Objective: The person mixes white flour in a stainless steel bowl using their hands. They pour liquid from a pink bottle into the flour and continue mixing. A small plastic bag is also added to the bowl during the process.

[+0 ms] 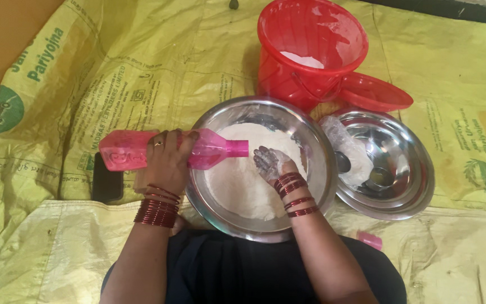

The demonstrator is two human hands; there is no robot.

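Flour (237,186) fills a big steel bowl (316,191) at lower centre of the frame, a pale heap covering most of the bowl's bottom. Person's lap in dark cloth at bottom centre, bowl just above it. Right hand (271,162) sits over the flour, palm cupped, fingers dusted white, loosely curled, grasping nothing solid that I can tell; red bangles on that wrist. Left hand (167,160) wraps around a pink plastic bottle (209,149), clenched on its middle, ring on one finger, thick stack of red bangles (156,211) on the wrist. Bottle lies horizontal, open neck pointing right over the bowl's left rim, just beside the right hand's fingers. Cannot tell if anything pours from it. Small pink cap (370,240) on the sheet at lower right, just beside the person's right arm. Dark phone (107,180) flat on the sheet left of the left hand, partly under the bottle. Second steel bowl (406,186) right of centre, touching or overlapping the first one's rim; inside it a crumpled clear plastic bag (347,149) and a small steel cup (379,179). Farther up, red plastic bucket (310,50) at upper centre, some white flour at its bottom, red lid (375,93) leaning at its right side. Yellow printed sack sheet (113,73) covers the floor under everything.
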